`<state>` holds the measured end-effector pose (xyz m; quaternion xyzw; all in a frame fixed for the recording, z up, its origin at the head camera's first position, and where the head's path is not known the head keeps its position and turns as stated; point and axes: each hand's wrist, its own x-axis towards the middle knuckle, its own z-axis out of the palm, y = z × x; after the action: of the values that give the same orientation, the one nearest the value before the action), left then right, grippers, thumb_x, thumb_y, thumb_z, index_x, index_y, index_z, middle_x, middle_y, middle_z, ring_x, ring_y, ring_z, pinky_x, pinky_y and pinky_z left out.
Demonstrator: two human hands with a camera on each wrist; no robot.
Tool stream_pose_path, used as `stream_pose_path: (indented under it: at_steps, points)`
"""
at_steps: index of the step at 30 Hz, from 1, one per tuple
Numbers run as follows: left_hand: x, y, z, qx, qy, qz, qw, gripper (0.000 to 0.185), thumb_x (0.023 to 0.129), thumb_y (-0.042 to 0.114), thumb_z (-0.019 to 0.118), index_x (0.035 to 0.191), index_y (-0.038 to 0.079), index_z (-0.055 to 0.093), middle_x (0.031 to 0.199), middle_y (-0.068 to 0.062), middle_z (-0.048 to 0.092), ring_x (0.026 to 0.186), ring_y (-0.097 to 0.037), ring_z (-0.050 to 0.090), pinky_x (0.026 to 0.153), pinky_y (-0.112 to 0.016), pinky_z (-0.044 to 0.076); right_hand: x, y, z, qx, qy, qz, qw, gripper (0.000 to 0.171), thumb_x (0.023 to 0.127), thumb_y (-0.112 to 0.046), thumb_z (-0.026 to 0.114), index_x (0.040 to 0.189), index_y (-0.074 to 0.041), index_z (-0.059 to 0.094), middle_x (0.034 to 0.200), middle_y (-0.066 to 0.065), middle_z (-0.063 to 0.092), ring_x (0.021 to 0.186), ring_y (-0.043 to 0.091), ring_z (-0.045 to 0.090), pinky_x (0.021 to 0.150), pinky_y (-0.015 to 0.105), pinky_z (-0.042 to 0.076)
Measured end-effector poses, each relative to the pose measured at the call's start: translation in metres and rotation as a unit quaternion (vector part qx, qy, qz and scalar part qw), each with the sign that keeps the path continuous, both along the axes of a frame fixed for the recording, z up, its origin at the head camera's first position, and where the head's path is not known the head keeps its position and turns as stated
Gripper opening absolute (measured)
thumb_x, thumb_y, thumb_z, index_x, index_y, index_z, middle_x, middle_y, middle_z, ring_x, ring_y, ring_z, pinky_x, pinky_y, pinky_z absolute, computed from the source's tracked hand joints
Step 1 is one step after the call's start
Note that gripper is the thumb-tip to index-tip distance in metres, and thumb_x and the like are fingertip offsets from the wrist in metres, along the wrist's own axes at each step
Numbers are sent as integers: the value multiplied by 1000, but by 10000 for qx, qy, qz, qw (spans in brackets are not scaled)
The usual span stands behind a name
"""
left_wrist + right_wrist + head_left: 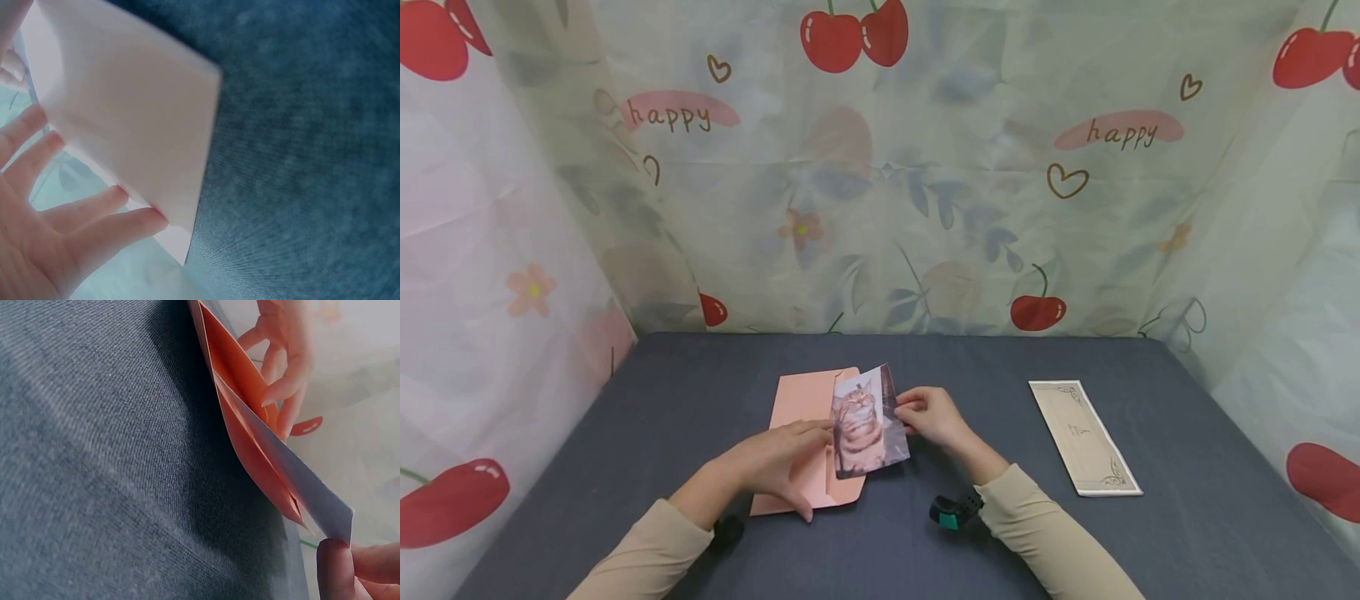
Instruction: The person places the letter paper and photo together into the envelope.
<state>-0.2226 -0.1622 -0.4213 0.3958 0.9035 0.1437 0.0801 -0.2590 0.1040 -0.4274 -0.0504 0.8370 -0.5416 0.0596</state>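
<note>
A pink envelope [801, 417] lies on the dark grey table [662, 417], its opening facing right. My left hand [775, 462] rests over it, thumb at its near edge, and its fingers [284, 356] hold the upper layer raised. My right hand [928, 414] pinches the right edge of a cat photo [863, 425], whose left edge sits at the envelope's mouth. In the right wrist view the photo [309, 484] slants into the open envelope [240, 378] with my fingertip [337, 569] at its corner. The left wrist view shows the envelope [125, 112] against my fingers [94, 231].
A long cream card with ornate corners [1084, 437] lies flat on the right side of the table. Cherry-print curtains [925, 208] close off the back and both sides. A small green and black device [953, 510] is strapped at my right wrist.
</note>
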Motion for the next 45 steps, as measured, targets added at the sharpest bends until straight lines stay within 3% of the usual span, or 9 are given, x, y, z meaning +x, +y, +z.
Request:
stream_pose_path:
  at_steps: [22,45]
  points:
    - [0,0,-1,5,-52,78,10000,90,57,61,79,127,13,48,146,-6,40,131,-22,43,104,-44,41,2,-18,-1,-294,-96,86,9995,25,86,2,60,110,9,60,93,23,68,71,14,65,63,29,58]
    - [0,0,1,-59,-219,161,9996,93,57,62,79,131,15,46,148,-3,37,132,-20,41,105,-44,40,9,-34,-7,-354,6,392,9986,29,86,3,58,115,7,56,91,24,68,64,11,63,59,28,57]
